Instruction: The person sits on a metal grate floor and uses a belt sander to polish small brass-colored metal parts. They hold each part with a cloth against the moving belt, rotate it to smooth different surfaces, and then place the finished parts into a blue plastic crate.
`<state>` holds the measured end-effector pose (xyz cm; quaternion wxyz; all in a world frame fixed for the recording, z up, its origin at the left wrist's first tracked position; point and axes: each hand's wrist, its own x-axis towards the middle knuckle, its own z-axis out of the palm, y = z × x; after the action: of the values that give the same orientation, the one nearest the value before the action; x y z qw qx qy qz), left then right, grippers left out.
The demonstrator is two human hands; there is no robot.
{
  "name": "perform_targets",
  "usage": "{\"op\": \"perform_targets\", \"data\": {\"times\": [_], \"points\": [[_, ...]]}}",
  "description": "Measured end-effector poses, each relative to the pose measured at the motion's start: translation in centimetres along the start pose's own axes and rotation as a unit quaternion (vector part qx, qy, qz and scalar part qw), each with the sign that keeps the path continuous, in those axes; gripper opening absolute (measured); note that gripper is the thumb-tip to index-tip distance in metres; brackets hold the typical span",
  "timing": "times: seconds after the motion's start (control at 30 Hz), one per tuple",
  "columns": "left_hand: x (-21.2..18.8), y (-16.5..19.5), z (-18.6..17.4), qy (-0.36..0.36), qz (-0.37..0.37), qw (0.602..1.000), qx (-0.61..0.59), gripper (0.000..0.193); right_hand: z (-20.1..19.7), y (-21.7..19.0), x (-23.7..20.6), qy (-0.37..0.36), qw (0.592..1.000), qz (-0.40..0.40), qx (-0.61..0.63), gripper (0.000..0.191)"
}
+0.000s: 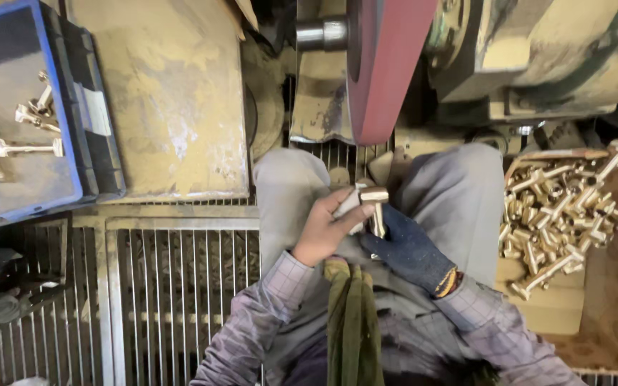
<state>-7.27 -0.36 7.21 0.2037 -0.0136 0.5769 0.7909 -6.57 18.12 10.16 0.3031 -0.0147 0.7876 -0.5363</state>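
Metal floor grating [180, 286] below, sanding belt [384, 64] ahead; bare left hand [323, 229] & gloved right hand [409, 250], fingers of both closed on brass fitting [375, 204] over lap, w/ box of brass fittings [609, 314] at right.

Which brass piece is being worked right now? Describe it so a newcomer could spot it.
Start at the dark red belt at top centre and drop to the lap below it. There the bare left hand and the dark-gloved right hand hold one T-shaped brass fitting together. It is the only brass piece off a surface; the rest lie in the cardboard box and the blue tray.
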Motion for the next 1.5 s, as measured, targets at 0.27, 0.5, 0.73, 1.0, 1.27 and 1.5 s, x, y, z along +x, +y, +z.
{"op": "perform_targets", "data": {"times": [0.27, 0.5, 0.73, 1.0, 1.27, 1.5], "points": [[5.8, -1.3, -1.9, 0.006, 0.038, 0.999, 0.016, 0.031, -4.6, -1.0, 6.7, -0.071, 0.973, -0.065, -0.210, 0.037], [9.8, -8.8, -4.1, 0.071, -0.044, 0.997, 0.004, 0.025, -2.7, 3.3, 9.9, -0.140, 0.989, 0.054, -0.002, 0.040], [13.8, -15.4, -5.5, 0.201, -0.193, 0.929, -0.243, 0.015, -4.0, 1.5, 12.9, -0.112, 0.929, 0.207, 0.285, 0.034], [11.9, -11.0, -3.8, 0.184, -0.138, 0.952, -0.203, 0.019, -4.0, 1.3, 10.9, -0.162, 0.941, 0.137, 0.263, 0.041], [7.0, -2.9, -2.1, 0.067, 0.017, 0.997, 0.018, 0.020, -3.1, 3.6, 9.4, -0.071, 0.966, -0.103, -0.225, 0.055], [7.9, -6.4, -3.5, 0.075, 0.004, 0.997, -0.021, 0.015, -3.6, 3.4, 10.1, -0.181, 0.983, 0.011, -0.008, 0.051]]}}
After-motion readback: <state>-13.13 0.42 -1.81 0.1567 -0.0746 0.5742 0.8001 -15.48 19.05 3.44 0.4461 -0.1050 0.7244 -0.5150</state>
